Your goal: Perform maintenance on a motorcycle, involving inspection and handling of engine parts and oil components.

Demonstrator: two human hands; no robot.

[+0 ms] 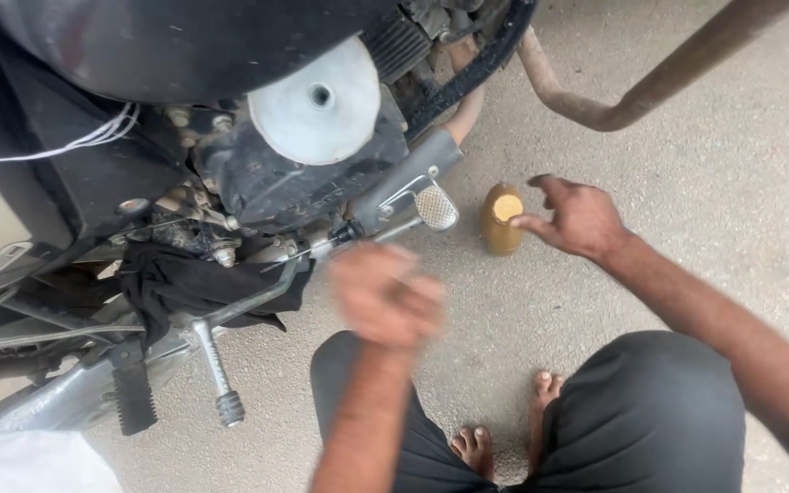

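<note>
Left of frame: motorcycle engine (303, 173) with black rag (189, 283) draped below; centre: left hand (385, 294), motion-blurred, finger state cannot be told; right of centre: small amber bottle (501, 217) upright on the concrete floor (732, 183), oily, capped; right hand (577, 217), fingers spread, fingertips at it; a careless nudge could topple it.

The right hand (577, 217) is open and reaches with spread fingers to a small brown bottle (502, 217) that stands upright on the concrete floor (732, 201), the fingertips just beside its cap. The left hand (385, 294) is blurred in front of the motorcycle engine (303, 173), near the brake pedal (434, 206); its grip cannot be told. A black cloth (184, 283) hangs on the frame, and bare feet (504, 429) rest on the floor below.
</note>
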